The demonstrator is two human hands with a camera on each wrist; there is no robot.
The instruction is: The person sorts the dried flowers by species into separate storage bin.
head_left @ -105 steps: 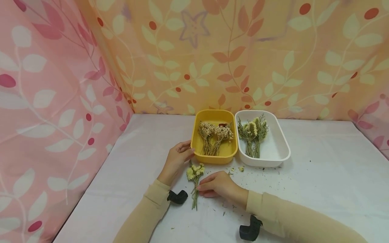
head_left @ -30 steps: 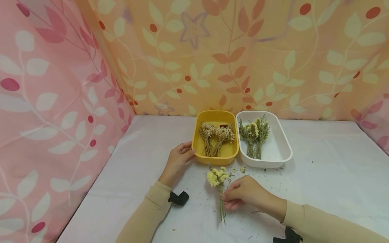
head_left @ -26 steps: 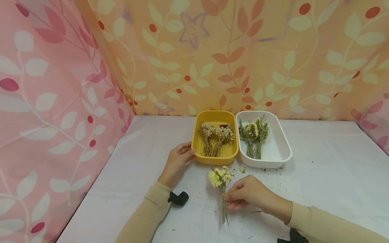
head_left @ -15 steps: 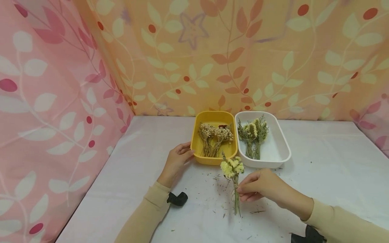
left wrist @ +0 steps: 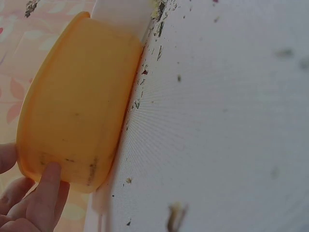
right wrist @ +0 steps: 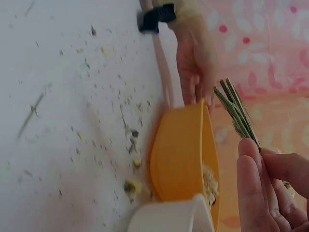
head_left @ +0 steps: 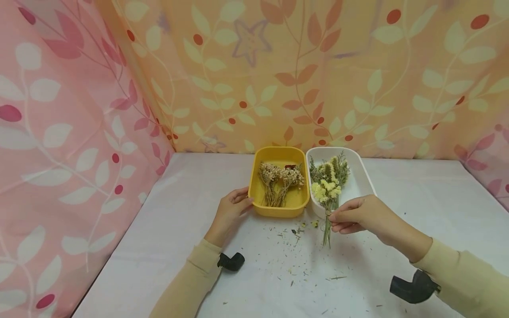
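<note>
My right hand [head_left: 367, 217] pinches a small tied bunch of dried yellow flowers [head_left: 326, 191] by its stems, blooms pointing away. In the head view the blooms overlap the white tray [head_left: 363, 181], while the stems hang past its front rim. The right wrist view shows the cut stem ends [right wrist: 235, 110] sticking up beyond thumb and fingers; most of the blooms are hidden there. Fingers of my left hand [head_left: 228, 212] rest against the outside of the yellow tray [head_left: 280, 212] at its front left corner, with the thumb [left wrist: 49, 181] laid on the wall.
Two brownish dried bunches [head_left: 280, 181] lie in the yellow tray. Green and yellow bunches [head_left: 339, 168] lie in the left part of the white tray, which stands close beside the yellow one. Crumbs and stem bits [head_left: 294, 234] litter the tabletop. A patterned curtain [head_left: 254, 88] stands behind.
My right hand has carried the yellow flower bunch rightward, then away from me, from the tabletop to over the white tray's front. My left hand stays at the yellow tray.
</note>
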